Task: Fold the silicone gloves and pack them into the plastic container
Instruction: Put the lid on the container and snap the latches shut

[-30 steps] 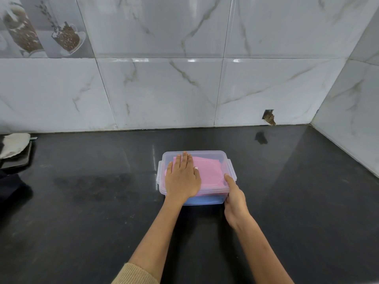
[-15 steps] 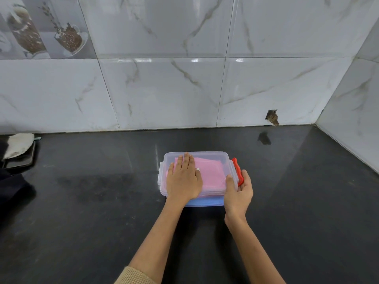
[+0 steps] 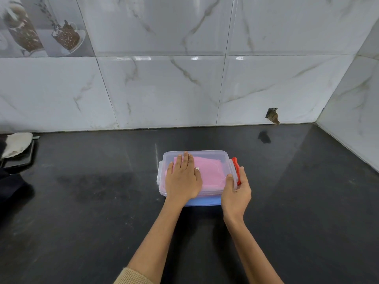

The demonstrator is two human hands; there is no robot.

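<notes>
Item: plastic container (image 3: 225, 155), clear, rectangular, with its clear lid on; it stands on my black countertop (image 3: 102, 201), near the middle, well apart from the back wall

Contents: silicone gloves (image 3: 211, 171), pink, folded flat, seen through the lid; a blue layer (image 3: 205, 201) shows at the near bottom edge, and I cannot tell whether it is a glove or part of the box

Fittings: red clip (image 3: 235, 167) on the right short side, swung outward and not pressed flat; a clear clip (image 3: 159, 173) on the left short side, lying against the wall of the box

My left hand (image 3: 182, 179): flat on the left half of the lid, palm down, fingers straight and close together, pointing toward the wall; it grips nothing

My right hand (image 3: 235, 191): at the right near corner of the container, thumb on top of the lid's edge, fingers curled round the outside and touching the lower part of the red clip; a narrow pinch with the clip and the rim between thumb and fingers

Surroundings: marble-pattern wall tiles (image 3: 164, 89) behind and to the right; a dark tray (image 3: 24, 158) at the far left edge of the counter with a pale cloth-like thing (image 3: 16, 143) on it, too far off to name; a beige sleeve (image 3: 133, 276) at my left forearm
</notes>
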